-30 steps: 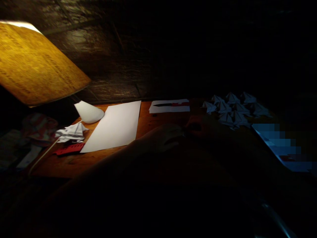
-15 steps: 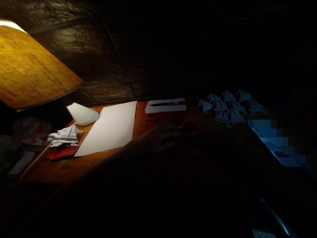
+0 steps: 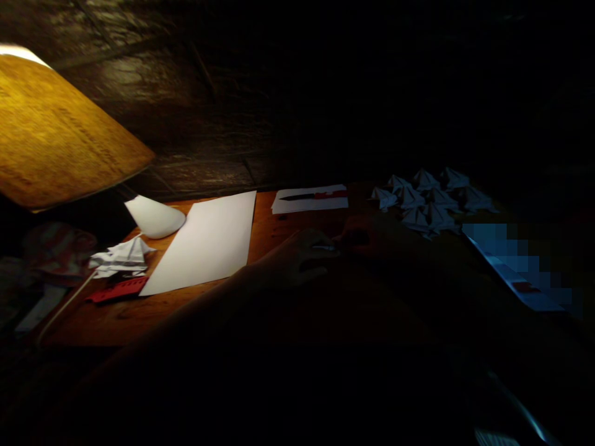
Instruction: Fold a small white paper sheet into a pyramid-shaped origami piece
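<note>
Deep shadow covers my hands over the middle of the table. My left hand (image 3: 304, 255) is closed at the thumb and forefinger on a small pale piece of paper (image 3: 324, 247), of which only a sliver shows. Just to the right, my right hand (image 3: 365, 234) has its fingers bent in a pinch at the other end of the paper; its grip is mostly lost in the dark. Beyond the hands, a knife (image 3: 313, 197) with a red handle and dark blade lies on small white sheets (image 3: 307, 208). Several folded paper shapes (image 3: 427, 198) sit at the back right.
A large white sheet (image 3: 209, 241) lies left on the wooden table (image 3: 186, 310). Near it are a lamp base (image 3: 155, 217), a yellow lampshade (image 3: 69, 130), a folded paper piece (image 3: 123, 257) and a red ruler-like strip (image 3: 118, 290). A bluish lit screen (image 3: 511, 266) is at the right.
The pale paper between my hands shows more of its lit edge now. My fingers have shifted slightly; the things on the table stay where they were.
</note>
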The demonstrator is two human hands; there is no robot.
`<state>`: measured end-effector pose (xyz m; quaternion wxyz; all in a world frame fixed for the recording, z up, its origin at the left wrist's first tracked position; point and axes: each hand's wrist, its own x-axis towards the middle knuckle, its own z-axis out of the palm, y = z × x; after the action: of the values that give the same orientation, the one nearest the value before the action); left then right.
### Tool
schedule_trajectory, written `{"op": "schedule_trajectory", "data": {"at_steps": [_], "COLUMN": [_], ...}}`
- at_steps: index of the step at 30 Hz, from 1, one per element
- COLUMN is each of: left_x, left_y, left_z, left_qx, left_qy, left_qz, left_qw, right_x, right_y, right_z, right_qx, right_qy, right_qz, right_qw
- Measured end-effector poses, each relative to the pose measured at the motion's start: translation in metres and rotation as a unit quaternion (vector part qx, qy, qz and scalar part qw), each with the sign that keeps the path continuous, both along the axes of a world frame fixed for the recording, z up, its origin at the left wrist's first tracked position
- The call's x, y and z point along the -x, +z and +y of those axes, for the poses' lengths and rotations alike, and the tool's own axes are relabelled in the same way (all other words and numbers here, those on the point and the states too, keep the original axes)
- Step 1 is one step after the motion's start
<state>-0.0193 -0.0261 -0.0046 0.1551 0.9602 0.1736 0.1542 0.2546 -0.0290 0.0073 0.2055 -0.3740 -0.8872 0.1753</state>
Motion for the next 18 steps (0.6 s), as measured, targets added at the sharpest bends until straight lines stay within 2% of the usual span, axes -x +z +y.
{"op": "schedule_trajectory", "data": {"at_steps": [6, 12, 18], "left_x": [-0.002, -0.005, -0.005], "left_y": [0.002, 0.006, 0.003], "left_z": [-0.002, -0.004, -0.003], "left_qx": [0.017, 0.022, 0.02], "left_qy": [0.0, 0.006, -0.007], "left_qz": [-0.002, -0.005, -0.013], "left_qw": [1.0, 1.0, 1.0], "right_x": [0.002, 0.006, 0.008], "right_y": [0.004, 0.0, -0.009], "right_z": [-0.003, -0.001, 0.002], "right_qx": [-0.031, -0.054, -0.038], "right_qy": [-0.016, -0.042, -0.099], "right_qz": [-0.034, -0.059, -0.022], "right_qw": [0.999, 0.996, 0.994]}}
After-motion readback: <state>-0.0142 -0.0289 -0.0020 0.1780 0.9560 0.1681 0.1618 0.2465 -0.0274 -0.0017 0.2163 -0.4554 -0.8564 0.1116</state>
